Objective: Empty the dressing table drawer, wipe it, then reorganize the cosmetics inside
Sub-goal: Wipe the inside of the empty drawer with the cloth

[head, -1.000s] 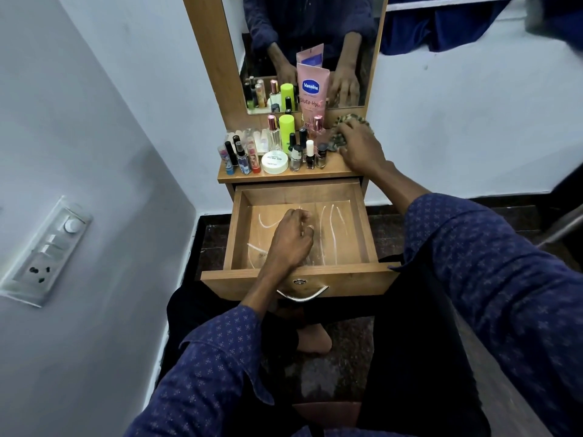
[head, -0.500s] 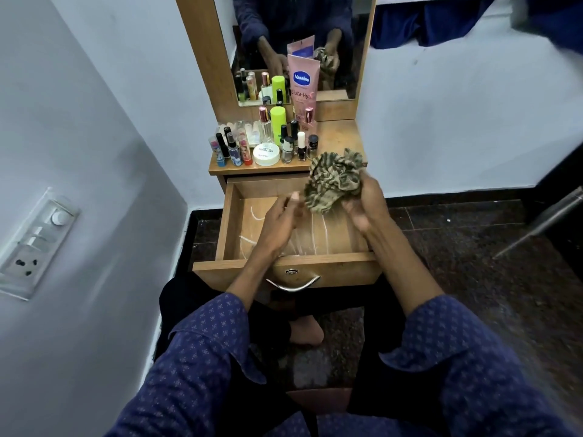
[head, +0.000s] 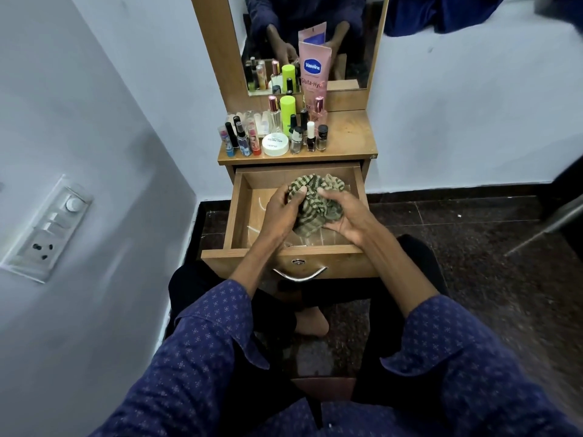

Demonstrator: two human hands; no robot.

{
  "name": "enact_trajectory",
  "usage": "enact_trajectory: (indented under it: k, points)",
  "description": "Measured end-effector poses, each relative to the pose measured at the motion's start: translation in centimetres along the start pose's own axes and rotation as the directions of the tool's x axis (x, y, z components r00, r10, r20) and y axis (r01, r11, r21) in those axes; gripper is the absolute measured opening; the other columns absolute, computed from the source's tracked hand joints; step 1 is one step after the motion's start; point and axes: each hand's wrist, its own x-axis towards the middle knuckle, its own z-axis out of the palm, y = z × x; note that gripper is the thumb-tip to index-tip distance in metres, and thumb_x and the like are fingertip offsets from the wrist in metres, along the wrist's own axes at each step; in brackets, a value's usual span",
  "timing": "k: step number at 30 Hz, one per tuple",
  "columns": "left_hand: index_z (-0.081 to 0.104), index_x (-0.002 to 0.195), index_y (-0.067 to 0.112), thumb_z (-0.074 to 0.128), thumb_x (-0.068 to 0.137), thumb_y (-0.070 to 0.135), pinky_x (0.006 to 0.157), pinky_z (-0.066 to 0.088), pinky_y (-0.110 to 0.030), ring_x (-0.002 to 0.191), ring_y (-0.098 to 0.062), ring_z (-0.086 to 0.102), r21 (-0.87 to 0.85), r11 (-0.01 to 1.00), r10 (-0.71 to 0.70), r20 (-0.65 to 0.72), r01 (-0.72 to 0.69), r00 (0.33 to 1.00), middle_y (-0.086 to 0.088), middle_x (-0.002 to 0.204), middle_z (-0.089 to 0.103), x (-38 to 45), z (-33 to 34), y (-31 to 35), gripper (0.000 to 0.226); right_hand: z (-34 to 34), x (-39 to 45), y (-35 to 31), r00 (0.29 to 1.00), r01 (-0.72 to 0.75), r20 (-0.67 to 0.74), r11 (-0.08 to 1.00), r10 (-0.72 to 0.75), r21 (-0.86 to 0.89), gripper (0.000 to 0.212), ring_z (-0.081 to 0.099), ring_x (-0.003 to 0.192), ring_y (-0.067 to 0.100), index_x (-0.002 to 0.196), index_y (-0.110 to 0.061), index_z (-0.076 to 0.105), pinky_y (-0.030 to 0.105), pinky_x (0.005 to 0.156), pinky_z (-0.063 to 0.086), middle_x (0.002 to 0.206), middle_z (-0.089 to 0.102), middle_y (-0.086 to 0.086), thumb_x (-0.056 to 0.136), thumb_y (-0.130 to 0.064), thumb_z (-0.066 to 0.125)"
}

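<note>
Two hands, left (head: 281,212) and right (head: 347,217), are both clutching one striped cloth (head: 310,203) over the one open drawer (head: 239,209) (cosmetics (head: 277,130) are crowding the worktop (head: 350,137) above).

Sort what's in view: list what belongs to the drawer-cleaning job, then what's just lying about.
Job: open drawer; striped cloth, held by left hand and right hand; cosmetics on the tabletop.
Lying about: mirror; wall switchboard; blue fabric.
</note>
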Motion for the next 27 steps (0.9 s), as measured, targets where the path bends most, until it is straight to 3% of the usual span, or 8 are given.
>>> enact_trajectory:
  k: [4,6,10,13,16,19,23,27]
  points:
    - [0.058,0.140,0.022,0.055,0.108,0.035,0.104,0.054,-0.042,0.126,-0.018,0.057,0.420,0.893,0.171,0.015,-0.161,0.985,-0.003,0.140,0.058,0.5,-3.1,-0.1,0.035,1.2,-0.2,-0.9,0.922,0.275,-0.157,0.886,-0.353,-0.373,0.052,0.066,0.112,0.012,0.141,-0.015,0.051,0.038,0.100,0.057,0.120,0.066,-0.008,0.094,-0.013,0.074]
    - [0.054,0.141,0.021,0.052,0.108,0.036,0.115,0.045,-0.052,0.137,-0.025,0.047,0.676,0.718,0.252,-0.031,-0.165,0.967,-0.006,0.148,0.049,0.8,-5.8,-0.6,0.037,1.3,-0.1,-1.2,0.872,0.373,-0.046,0.724,-0.487,-0.580,0.058,0.061,0.115,0.008,0.147,-0.018,0.046,0.027,0.096,0.052,0.128,0.061,-0.009,0.095,-0.017,0.074]
    - [0.040,0.154,0.008,0.048,0.110,0.027,0.117,0.041,-0.058,0.143,-0.037,0.042,0.828,0.559,0.149,-0.049,-0.043,0.988,-0.018,0.158,0.040,0.2,-10.1,-1.6,0.049,2.0,1.6,-1.3,0.911,0.412,0.359,0.430,-0.202,-0.803,0.040,0.064,0.114,0.012,0.137,-0.021,0.063,0.026,0.090,0.050,0.130,0.068,0.000,0.101,-0.038,0.067]
    - [0.028,0.161,0.005,0.045,0.112,0.027,0.120,0.041,-0.052,0.146,-0.039,0.043,0.765,0.643,0.043,0.014,-0.039,0.999,-0.016,0.169,0.024,-0.6,-10.2,-1.7,0.057,2.6,3.9,-0.8,0.882,0.458,0.458,-0.030,-0.112,-0.889,0.041,0.056,0.129,0.025,0.137,-0.016,0.066,0.036,0.104,0.043,0.140,0.062,0.009,0.101,-0.036,0.064]
    - [0.023,0.162,-0.001,0.045,0.112,0.021,0.119,0.039,-0.050,0.143,-0.042,0.047,0.755,0.656,-0.013,0.014,-0.002,1.000,-0.014,0.174,0.010,-0.7,-10.0,-1.4,0.059,3.5,4.9,-0.3,0.892,0.422,0.449,-0.274,-0.044,-0.865,0.055,0.052,0.132,0.027,0.144,-0.017,0.061,0.038,0.110,0.042,0.148,0.051,0.010,0.094,-0.035,0.075]
    - [0.019,0.164,-0.002,0.046,0.108,0.016,0.118,0.039,-0.049,0.138,-0.046,0.052,0.768,0.641,-0.028,0.030,-0.005,0.999,-0.016,0.175,0.003,-0.6,-10.1,-1.5,0.064,4.4,5.7,0.3,0.887,0.404,0.455,-0.348,-0.077,-0.846,0.062,0.054,0.131,0.031,0.140,-0.015,0.065,0.043,0.110,0.047,0.147,0.052,0.013,0.090,-0.050,0.074]
    - [0.011,0.168,0.007,0.045,0.106,0.013,0.117,0.039,-0.051,0.138,-0.050,0.050,0.758,0.652,-0.022,0.032,-0.011,0.999,-0.018,0.175,0.004,-0.3,-10.3,-1.6,0.071,7.0,7.3,2.0,0.851,0.478,0.520,-0.300,-0.072,-0.825,0.082,0.048,0.140,0.033,0.141,-0.018,0.063,0.043,0.112,0.045,0.156,0.045,0.019,0.092,-0.080,0.042]
    - [0.022,0.167,0.009,0.040,0.107,0.013,0.120,0.039,-0.052,0.142,-0.048,0.047,0.750,0.662,-0.017,0.036,-0.016,0.999,-0.016,0.175,0.009,-0.3,-10.7,-1.9,0.063,9.3,7.9,3.4,0.781,0.566,0.620,-0.339,-0.068,-0.751,0.049,0.059,0.128,0.027,0.129,-0.019,0.070,0.034,0.099,0.049,0.151,0.052,0.006,0.091,-0.049,0.066]
